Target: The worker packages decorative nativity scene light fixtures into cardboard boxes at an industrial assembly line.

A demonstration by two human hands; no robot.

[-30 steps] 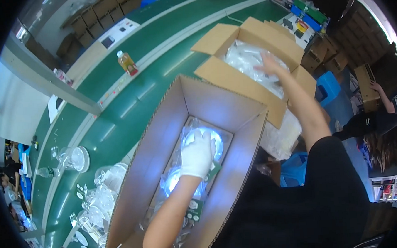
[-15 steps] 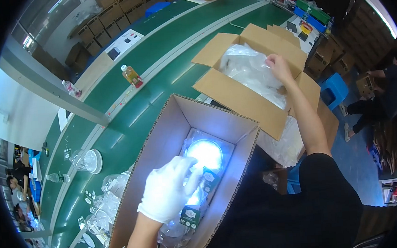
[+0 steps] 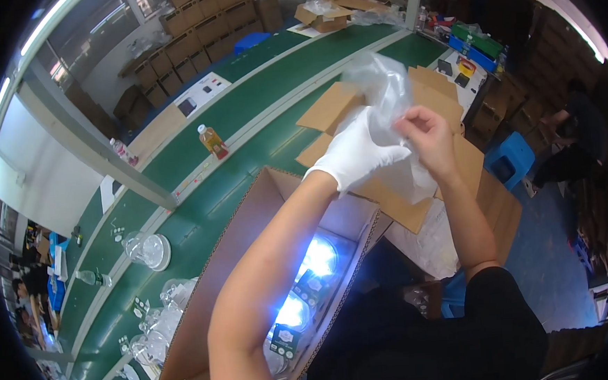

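Note:
My right hand [image 3: 429,137], bare, pinches a clear plastic bag [image 3: 381,81] above an opened carton [image 3: 444,91]. The bag's upper part is blurred. Against the bag, my white-gloved left hand [image 3: 357,152] is open, its thumb spread apart; its other fingers are partly hidden by the plastic. Under my left forearm stands a deeper cardboard box [image 3: 250,214]. Inside it are clear round packages with green-and-white labels; two lit round lamps [image 3: 318,255] glow among them. My left forearm hides part of the box.
A green work surface [image 3: 259,137] runs along the left, with a drink bottle [image 3: 212,141] and a clear round container [image 3: 151,251]. Several clear plastic pieces [image 3: 156,331] lie beside the box. At the right are a blue stool [image 3: 509,160] and a crouching person [image 3: 575,131].
My left hand has left the deep box and moved up to the plastic bag. My right hand has lifted the bag out of the carton. The view has shifted slightly.

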